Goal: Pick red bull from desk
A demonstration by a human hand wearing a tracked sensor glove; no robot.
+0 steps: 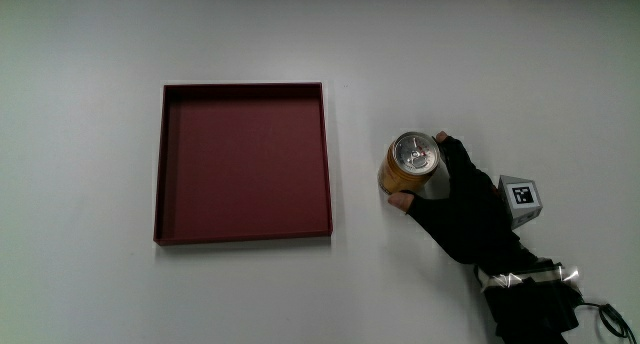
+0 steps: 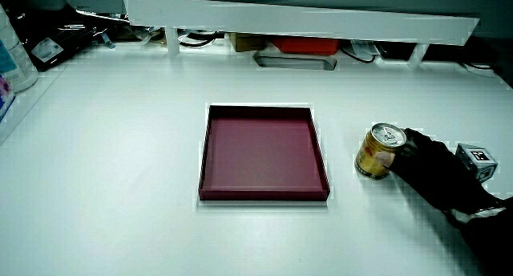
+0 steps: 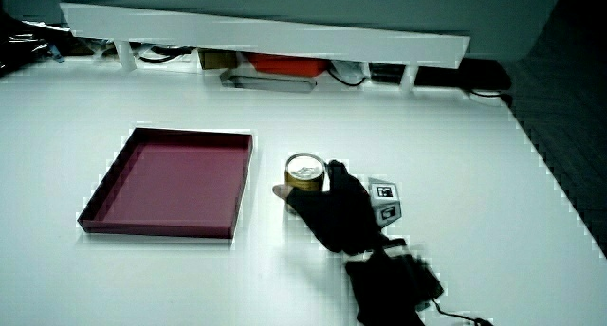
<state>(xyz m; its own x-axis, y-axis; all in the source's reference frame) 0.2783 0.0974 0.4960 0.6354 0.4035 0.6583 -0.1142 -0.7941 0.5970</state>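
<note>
In the main view, the gold Red Bull can (image 1: 411, 164) is seen standing upright on the white desk (image 1: 80, 64), beside the empty dark red tray (image 1: 243, 237), and the hand (image 1: 462, 204) is wrapped around its side, fingers (image 1: 403, 199) clamped on it, apparently so that it can be lifted. In both side views the can (image 2: 379, 151) (image 3: 304, 179) is shown still resting on the desk, gripped by the hand (image 2: 433, 176) (image 3: 337, 212).

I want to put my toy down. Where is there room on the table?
The red tray is empty inside. The table is bare all around the tray, including the strip between it and the can. Only the spot where the hand wraps the can is crowded.
</note>
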